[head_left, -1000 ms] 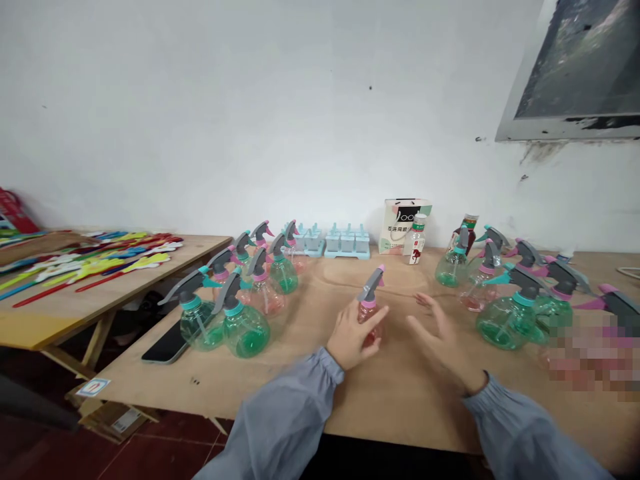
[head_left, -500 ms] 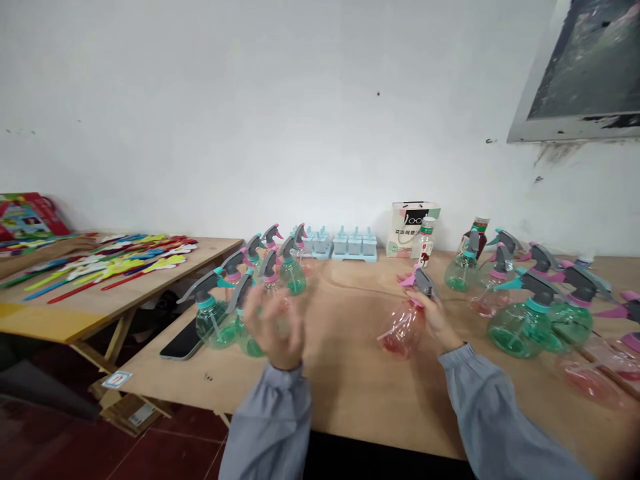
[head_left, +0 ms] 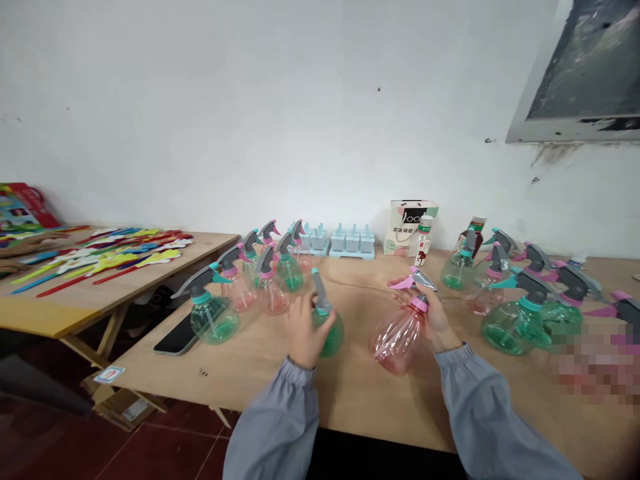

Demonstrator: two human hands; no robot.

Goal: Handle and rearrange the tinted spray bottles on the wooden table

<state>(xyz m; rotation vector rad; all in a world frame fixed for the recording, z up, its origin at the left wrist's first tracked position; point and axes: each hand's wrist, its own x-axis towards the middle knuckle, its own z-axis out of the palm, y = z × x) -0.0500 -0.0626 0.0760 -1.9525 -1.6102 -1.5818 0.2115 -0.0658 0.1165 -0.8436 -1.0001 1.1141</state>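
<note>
In my left hand (head_left: 304,332) is a green spray bottle (head_left: 333,335) with a grey trigger head and teal collar. My thumb and fingers wrap its upper part, and the bottle is at the table top. My right hand (head_left: 434,321) grips a clear pink spray bottle (head_left: 397,339) around its pink-and-grey head, and this bottle leans to one side. To the left of my left hand stand several other spray bottles, among them a green one (head_left: 216,321) and a pink one (head_left: 273,293). More stand to the right, including a green one (head_left: 510,327).
A phone (head_left: 176,335) lies near the left edge of the wooden table (head_left: 380,413). Ice-pop moulds (head_left: 353,241), a paper bag (head_left: 401,230) and a small labelled bottle (head_left: 423,243) stand at the back. Another person's hand (head_left: 30,243) is over colourful hand-shaped sticks (head_left: 115,263) on the left table.
My left hand has moved right from the left group of bottles, bringing a green spray bottle toward the middle. The pink bottle in my right hand has shifted slightly left and down.
</note>
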